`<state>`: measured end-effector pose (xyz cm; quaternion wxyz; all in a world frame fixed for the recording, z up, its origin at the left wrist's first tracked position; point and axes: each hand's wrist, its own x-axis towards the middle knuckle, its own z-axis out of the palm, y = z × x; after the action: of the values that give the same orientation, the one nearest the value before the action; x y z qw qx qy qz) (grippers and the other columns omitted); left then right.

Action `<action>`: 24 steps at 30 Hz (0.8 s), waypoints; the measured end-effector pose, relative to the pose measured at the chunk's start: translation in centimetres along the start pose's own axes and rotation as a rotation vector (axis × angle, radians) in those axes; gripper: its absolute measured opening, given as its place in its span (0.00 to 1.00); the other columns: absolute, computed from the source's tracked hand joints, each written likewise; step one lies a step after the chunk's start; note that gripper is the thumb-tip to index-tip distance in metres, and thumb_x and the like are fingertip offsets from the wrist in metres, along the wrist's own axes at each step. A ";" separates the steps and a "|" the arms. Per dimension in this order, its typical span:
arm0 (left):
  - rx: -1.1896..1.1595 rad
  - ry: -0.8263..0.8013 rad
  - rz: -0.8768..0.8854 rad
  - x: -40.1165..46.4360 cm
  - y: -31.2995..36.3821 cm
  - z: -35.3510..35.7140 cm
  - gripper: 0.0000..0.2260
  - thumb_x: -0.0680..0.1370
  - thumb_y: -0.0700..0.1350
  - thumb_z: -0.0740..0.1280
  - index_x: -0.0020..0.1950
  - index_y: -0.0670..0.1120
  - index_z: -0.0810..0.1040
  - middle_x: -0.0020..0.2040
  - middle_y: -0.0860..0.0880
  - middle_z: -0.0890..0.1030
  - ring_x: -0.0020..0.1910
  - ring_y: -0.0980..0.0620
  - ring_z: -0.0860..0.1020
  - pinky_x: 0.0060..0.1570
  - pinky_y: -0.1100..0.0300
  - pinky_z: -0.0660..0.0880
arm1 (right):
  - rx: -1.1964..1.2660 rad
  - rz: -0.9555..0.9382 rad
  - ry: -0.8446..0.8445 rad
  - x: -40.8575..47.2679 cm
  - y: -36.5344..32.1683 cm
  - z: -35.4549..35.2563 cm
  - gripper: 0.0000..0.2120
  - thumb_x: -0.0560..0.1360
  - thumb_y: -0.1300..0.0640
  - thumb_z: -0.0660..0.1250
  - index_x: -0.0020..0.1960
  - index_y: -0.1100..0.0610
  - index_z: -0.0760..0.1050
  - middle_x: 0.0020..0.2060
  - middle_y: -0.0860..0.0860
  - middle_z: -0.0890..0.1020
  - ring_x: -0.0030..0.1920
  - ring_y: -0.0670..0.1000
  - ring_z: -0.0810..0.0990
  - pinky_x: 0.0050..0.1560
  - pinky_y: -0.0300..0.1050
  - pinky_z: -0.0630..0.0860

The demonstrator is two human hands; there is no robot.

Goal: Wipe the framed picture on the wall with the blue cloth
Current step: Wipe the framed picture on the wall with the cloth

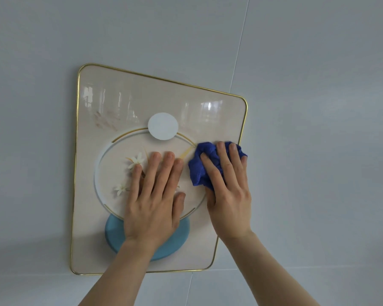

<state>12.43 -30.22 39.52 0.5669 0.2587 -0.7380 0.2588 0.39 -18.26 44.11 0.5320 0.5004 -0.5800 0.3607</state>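
Observation:
The framed picture (124, 98) hangs on the wall, cream with a thin gold frame, a white disc, a ring with white flowers and a blue oval. My left hand (154, 202) lies flat on its middle, fingers spread, holding nothing. My right hand (228, 191) presses the crumpled blue cloth (200, 167) against the glass near the picture's right edge. Part of the cloth is hidden under my fingers and palm.
The picture hangs on a pale grey-blue panelled wall (318, 107); a panel seam (239, 51) runs down from the top right toward the frame. The glossy surface shows window reflections near the top.

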 end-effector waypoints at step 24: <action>-0.030 -0.028 0.000 0.0 -0.1 -0.1 0.29 0.85 0.54 0.52 0.85 0.46 0.51 0.85 0.46 0.52 0.84 0.42 0.50 0.82 0.40 0.50 | -0.153 0.010 -0.293 -10.7 -0.8 -2.9 0.34 0.70 0.78 0.60 0.70 0.55 0.78 0.74 0.56 0.76 0.76 0.64 0.71 0.57 0.60 0.85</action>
<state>12.55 -30.22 39.54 0.5604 0.2537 -0.7496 0.2441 1.21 -13.62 34.08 0.4764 0.5027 -0.6798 0.2414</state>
